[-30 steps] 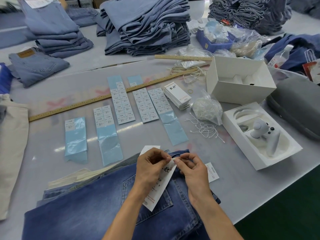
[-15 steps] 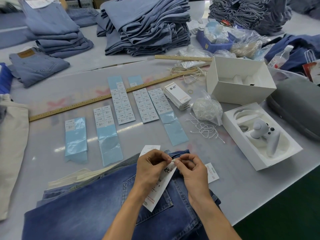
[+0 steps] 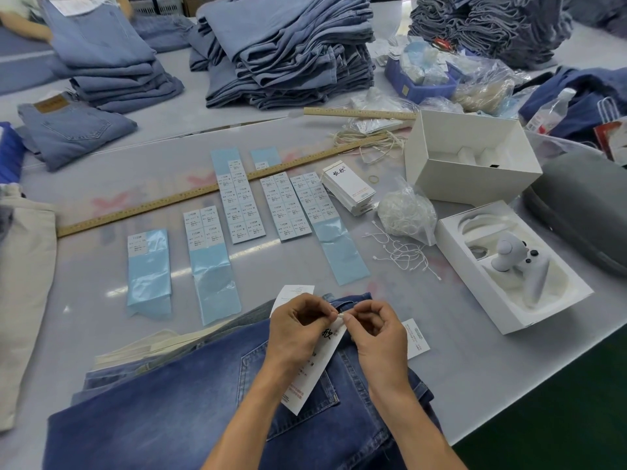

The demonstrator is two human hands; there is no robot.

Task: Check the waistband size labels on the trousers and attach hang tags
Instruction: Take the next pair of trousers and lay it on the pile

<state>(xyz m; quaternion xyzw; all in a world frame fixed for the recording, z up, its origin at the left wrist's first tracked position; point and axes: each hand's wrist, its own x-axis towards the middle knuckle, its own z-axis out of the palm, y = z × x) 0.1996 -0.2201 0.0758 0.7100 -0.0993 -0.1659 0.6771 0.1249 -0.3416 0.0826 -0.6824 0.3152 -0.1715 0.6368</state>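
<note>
Two hands meet over the waistband of one pair of dark blue jeans point(image 3: 163, 412) lying at the near edge of the table point(image 3: 475, 361). The left hand point(image 3: 298, 329) and the right hand point(image 3: 380, 334) each pinch an end of a small white fastener at the top of one long white hang tag point(image 3: 314, 371), which lies across the jeans' back pocket. Two more white tags show beside the hands, one just beyond the left hand point(image 3: 294, 293) and one right of the right hand point(image 3: 416, 339). Farther off lie five blue-backed sticker sheets point(image 3: 210, 262) in a row, two wooden rulers point(image 3: 203, 195), a stack of spare tags point(image 3: 349, 189), a bag of strings point(image 3: 407, 215) with loose strings point(image 3: 400, 252) near it, and two open white boxes point(image 3: 471, 157). Three stacks of folded jeans point(image 3: 288, 49) sit at the far side.
</note>
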